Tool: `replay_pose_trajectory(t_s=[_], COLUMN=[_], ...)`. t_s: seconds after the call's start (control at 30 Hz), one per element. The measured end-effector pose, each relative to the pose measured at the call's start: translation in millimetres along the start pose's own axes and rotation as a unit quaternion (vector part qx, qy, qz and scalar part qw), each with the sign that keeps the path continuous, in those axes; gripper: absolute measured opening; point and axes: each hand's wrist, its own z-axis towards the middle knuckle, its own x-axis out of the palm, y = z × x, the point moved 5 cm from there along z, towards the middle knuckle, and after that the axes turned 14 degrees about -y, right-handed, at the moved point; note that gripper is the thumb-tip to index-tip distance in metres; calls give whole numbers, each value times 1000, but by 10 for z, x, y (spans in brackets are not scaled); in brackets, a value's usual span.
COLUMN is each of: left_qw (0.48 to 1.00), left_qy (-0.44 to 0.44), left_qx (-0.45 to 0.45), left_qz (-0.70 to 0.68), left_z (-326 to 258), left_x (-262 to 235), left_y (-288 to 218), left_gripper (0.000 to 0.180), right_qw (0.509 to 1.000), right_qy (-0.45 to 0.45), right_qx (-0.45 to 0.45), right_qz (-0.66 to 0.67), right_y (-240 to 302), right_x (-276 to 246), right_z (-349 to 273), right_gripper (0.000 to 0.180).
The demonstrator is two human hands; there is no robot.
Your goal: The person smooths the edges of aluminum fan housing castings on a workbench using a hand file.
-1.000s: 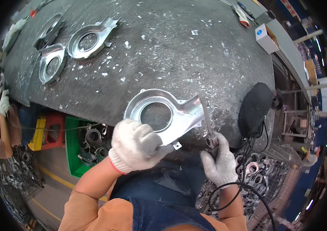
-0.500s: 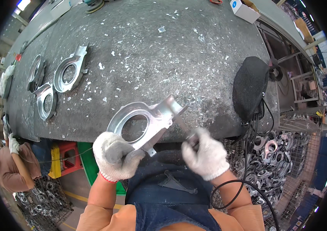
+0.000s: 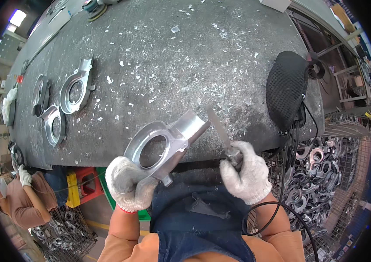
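My left hand (image 3: 128,184), in a white knit glove, is closed round the lower left rim of a silvery cast-metal housing (image 3: 177,134). This part has a big round opening and a spout pointing up and right, and is held at the table's near edge. In my right hand (image 3: 247,178), also gloved, is a flat metal file (image 3: 219,126). Its long grey blade points up and left, with the tip beside the spout and seemingly apart from it. My fingers partly hide its handle end.
Several similar housings (image 3: 75,92) lie at the table's left. Metal flakes litter the dark tabletop (image 3: 159,74). A black mesh bag (image 3: 286,91) with cables sits at the right edge, above a wire basket of castings (image 3: 312,187). A co-worker's gloved hand (image 3: 25,177) shows far left.
My right hand has moved slightly right, away from the housing's spout, and the file, blurred before, now shows plainly. The left hand keeps its grip. The whole view has shifted a little.
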Motion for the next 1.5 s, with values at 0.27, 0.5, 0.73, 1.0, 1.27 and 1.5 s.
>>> replay_pose_trajectory(t_s=[0.27,0.5,0.73,1.0,1.27,1.5], left_qw=[999,996,989,985,993,994], left_qy=[30,40,104,115,71,79], left_qx=[15,38,55,50,31,28], left_qz=[19,66,88,117,87,74], left_z=[37,75,160,158,225,297], left_x=[21,290,419,344,281,142], left_y=[-25,-304,-482,-447,-335,-308], left_gripper=[18,33,29,33,35,30], right_qw=[956,996,976,855,984,969], right_qy=[257,33,-8,332,137,141], right_qx=[91,7,-24,370,70,204], right_qz=[108,-81,-216,145,-87,18], right_y=[-115,1,-104,-182,-87,-492], right_x=[197,216,75,128,106,279], right_z=[-141,-199,-162,-120,-71,-1], right_gripper=[35,34,36,36,41,40])
